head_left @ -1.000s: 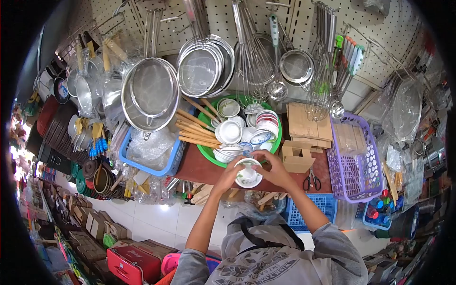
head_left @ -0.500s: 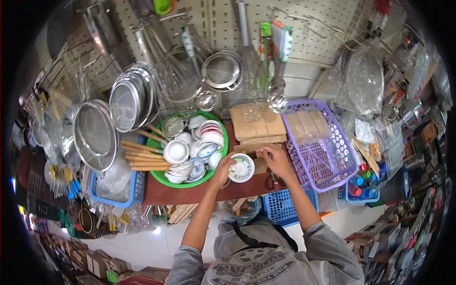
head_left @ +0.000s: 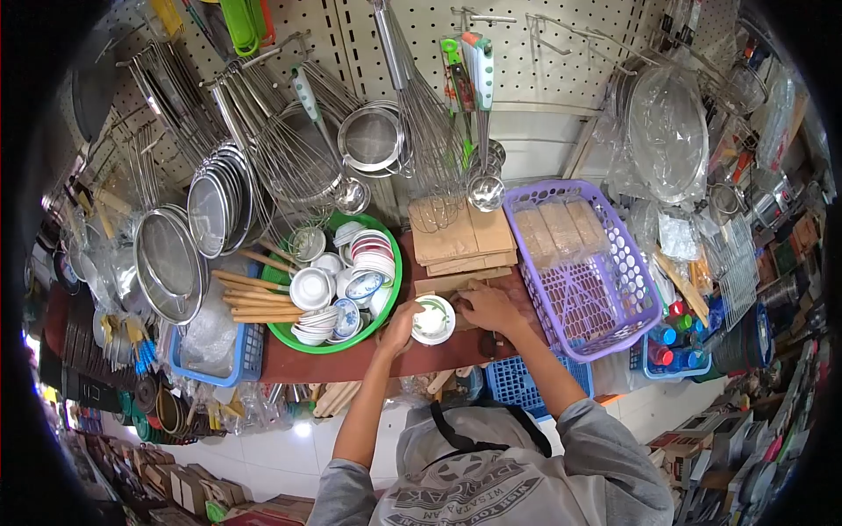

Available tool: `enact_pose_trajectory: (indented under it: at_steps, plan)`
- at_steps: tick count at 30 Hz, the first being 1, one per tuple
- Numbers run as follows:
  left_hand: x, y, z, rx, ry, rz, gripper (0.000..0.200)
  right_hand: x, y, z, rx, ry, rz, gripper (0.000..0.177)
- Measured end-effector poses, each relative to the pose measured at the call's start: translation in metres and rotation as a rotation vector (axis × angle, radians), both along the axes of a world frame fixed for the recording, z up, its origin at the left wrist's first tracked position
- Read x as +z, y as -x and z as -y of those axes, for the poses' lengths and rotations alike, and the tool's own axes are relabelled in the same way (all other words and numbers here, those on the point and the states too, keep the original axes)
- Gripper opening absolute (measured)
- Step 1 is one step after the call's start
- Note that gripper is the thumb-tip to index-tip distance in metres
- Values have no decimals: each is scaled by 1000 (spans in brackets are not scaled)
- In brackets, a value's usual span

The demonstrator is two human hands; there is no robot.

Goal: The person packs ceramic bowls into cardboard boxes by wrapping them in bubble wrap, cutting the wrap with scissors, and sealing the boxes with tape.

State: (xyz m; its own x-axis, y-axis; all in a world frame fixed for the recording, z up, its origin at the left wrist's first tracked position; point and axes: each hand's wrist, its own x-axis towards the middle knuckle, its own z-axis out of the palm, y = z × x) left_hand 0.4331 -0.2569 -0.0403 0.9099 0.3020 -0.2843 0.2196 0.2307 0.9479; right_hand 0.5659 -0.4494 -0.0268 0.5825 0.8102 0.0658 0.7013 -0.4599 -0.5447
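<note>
The left hand [head_left: 402, 327] grips the left side of the bowl [head_left: 433, 320], with fingers at the rim. The bowl is white with a green leaf pattern, its opening facing up. It is located over the front part of the counter [head_left: 377, 358], between the hands and to the right of the green basin [head_left: 333, 348]. Contact between bowl and counter cannot be confirmed.

The right hand [head_left: 488, 309] is positioned right of the bowl, fingers bent, fingertips at the near side of the box [head_left: 447, 281]. Whether it grips anything cannot be determined.

The cardboard [head_left: 465, 232] is stacked toward the back edge, behind the box. The purple basket [head_left: 574, 302] stands at the right end and contains wrapped packs [head_left: 560, 230]. The green basin, left of the left hand, contains white bowls [head_left: 311, 289]; wooden handles [head_left: 259, 301] extend past its left rim. The blue basket [head_left: 249, 352] is at the left end. Whisks [head_left: 428, 131] and ladles [head_left: 485, 191] hang above the back edge.
</note>
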Motion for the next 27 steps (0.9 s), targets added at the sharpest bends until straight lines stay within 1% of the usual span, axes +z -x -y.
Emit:
enact_pose_trajectory:
  at_steps: [2, 4, 5, 8, 10, 11, 14, 17, 19, 20, 21, 23, 25, 26, 27]
  plan:
    - [4, 5, 5, 49, -26, -17, 33, -4, -3, -1, 7, 33, 7, 22]
    - [23, 10, 19, 131, -81, 4, 34, 8, -3, 1, 26, -8, -71, 20]
    - [18, 11, 19, 147, -69, 9, 34, 13, -3, 3, 34, -29, -109, 19]
    - [1, 11, 20, 178, -23, 23, 34, 7, -9, 9, 41, -146, -99, 22]
    - [-1, 15, 22, 187, 25, 25, 34, 6, -13, 14, 28, -198, -126, 23]
    - [-1, 17, 24, 190, 18, 23, 35, 5, -15, 17, 22, -225, -141, 23]
    - [-1, 23, 30, 223, -18, 14, 35, -10, -18, 23, -19, -340, -80, 21]
    - [2, 29, 38, 292, -60, -18, 36, -20, -22, 30, -65, -253, -203, 22]
    - [12, 32, 46, 320, -74, -46, 37, -33, -18, 32, -87, -274, -260, 23]
    - [4, 33, 44, 302, -58, -30, 38, -38, -17, 33, -99, -286, -286, 24]
    - [-11, 35, 39, 285, -42, -13, 40, -33, -13, 34, -130, -231, -268, 25]
    - [-19, 38, 37, 256, -36, -3, 41, -17, -4, 37, -192, -120, -231, 27]
    - [-20, 42, 38, 230, -54, -19, 42, -23, -2, 37, -173, -190, -130, 27]
    - [-28, 44, 39, 263, -71, -15, 42, -26, -1, 37, -165, -225, -79, 27]
    - [-32, 45, 42, 296, -87, -9, 43, -29, -2, 36, -155, -221, -108, 28]
